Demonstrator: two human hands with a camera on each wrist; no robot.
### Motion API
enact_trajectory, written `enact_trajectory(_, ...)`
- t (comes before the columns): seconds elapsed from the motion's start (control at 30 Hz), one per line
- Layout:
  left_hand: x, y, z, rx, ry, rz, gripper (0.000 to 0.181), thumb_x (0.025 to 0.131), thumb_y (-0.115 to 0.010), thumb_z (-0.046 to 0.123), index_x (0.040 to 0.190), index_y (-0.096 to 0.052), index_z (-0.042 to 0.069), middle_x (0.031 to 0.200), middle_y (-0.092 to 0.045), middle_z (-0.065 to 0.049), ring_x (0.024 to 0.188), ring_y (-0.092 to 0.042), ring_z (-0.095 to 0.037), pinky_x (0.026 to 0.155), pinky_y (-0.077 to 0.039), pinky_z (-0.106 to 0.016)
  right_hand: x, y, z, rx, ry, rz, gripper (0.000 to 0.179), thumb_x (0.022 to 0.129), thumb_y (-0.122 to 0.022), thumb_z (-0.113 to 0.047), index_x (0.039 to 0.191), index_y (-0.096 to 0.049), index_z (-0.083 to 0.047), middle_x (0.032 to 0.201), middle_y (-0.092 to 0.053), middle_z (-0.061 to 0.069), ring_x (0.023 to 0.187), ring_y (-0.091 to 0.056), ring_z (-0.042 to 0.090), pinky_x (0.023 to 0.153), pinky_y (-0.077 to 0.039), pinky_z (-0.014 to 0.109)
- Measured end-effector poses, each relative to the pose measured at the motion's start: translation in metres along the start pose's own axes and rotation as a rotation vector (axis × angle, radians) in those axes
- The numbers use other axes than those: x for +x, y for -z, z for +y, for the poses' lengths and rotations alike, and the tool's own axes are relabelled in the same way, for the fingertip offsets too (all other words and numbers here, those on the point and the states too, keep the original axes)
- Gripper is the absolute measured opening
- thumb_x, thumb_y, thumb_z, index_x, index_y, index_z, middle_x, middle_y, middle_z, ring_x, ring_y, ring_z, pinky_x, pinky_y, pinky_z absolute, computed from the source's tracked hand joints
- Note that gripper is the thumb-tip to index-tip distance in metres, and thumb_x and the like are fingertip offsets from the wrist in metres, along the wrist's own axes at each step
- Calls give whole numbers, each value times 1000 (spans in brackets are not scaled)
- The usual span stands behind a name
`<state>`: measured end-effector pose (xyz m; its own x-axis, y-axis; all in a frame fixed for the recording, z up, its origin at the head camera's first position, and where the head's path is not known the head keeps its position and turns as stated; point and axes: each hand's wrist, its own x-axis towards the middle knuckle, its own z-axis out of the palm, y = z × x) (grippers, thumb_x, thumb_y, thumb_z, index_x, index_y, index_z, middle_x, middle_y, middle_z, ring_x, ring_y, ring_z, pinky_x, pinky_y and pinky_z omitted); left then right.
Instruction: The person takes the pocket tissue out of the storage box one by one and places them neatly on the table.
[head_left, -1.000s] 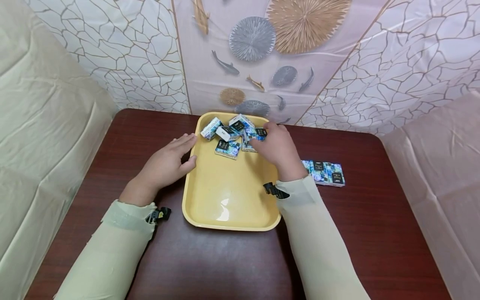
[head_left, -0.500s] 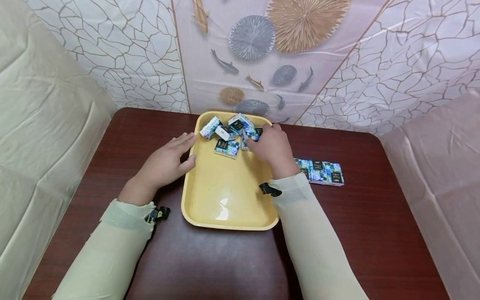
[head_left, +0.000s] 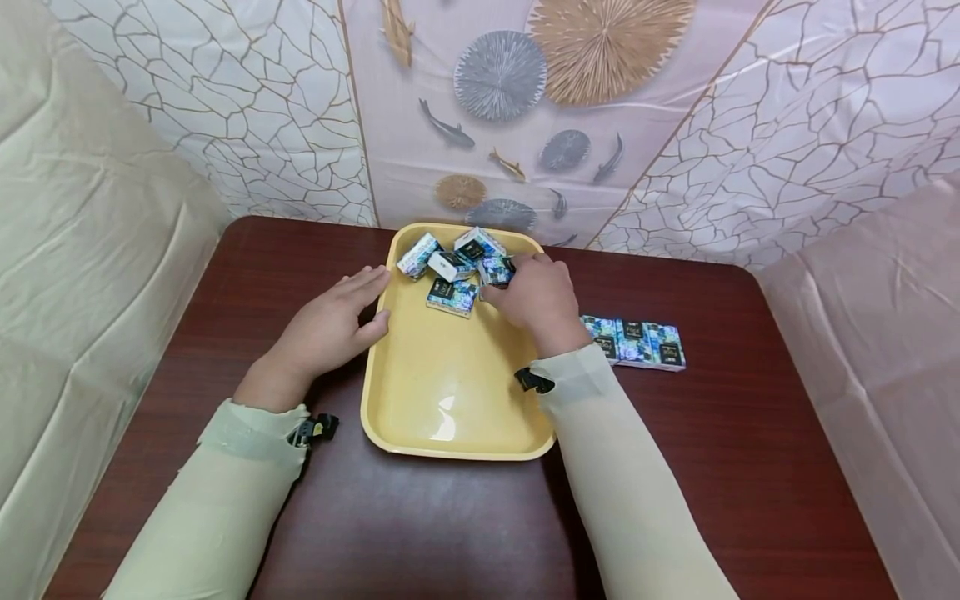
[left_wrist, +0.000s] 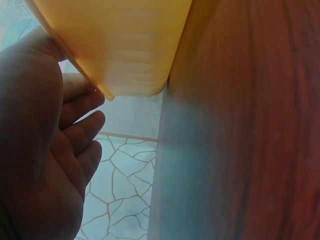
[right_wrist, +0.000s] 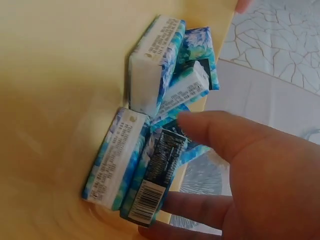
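On the left, the left hand (head_left: 330, 329) keeps its fingers extended, touching the rim of a yellow tray (head_left: 450, 375). Right of those fingers, at the tray's far end, floral-printed packs (head_left: 453, 297) lie jumbled. Next, the right hand (head_left: 538, 302) appears to pinch a barcoded pack (right_wrist: 155, 175) inside the tray, thumb and fingers narrowed about it. Right of these fingers, on the table (head_left: 750, 433), three visible matching packs (head_left: 633, 340) lie side by side. That row looks orderly, while the tray's packs seem unarranged.
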<state>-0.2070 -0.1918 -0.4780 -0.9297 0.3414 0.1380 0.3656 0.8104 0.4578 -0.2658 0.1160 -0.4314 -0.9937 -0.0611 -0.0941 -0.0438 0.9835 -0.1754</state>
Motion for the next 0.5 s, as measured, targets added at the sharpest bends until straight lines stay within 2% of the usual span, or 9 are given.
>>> enact_trajectory(0.13,0,0,0,-1,-1,0,67,105,-53,46,163,-40,16,170,-38,-2,160,-33,-24,132,-27,-48,-1,-1,-1,45,-18,24,79,93,-62,-72,143,-61,-11,113,-76,12,114,-62,38,114,-39,48)
enact_trajectory(0.33,0,0,0,-2,0,-3,67,105,-53,46,163,-40,16,170,-38,-2,160,-33,-24,132,-27,-47,-2,-3,-1,91,-60,49,70,92,-69,-64,141,-59,-16,113,-74,13,117,-53,40,98,-52,52)
enact_trajectory(0.5,1,0,0,-1,3,-4,67,105,-54,45,163,-40,16,170,-38,-2,160,-33,-24,132,-27,-48,-2,-3,-2,115,-86,39,69,86,-78,-56,140,-58,-16,108,-73,12,116,-51,37,90,-56,51)
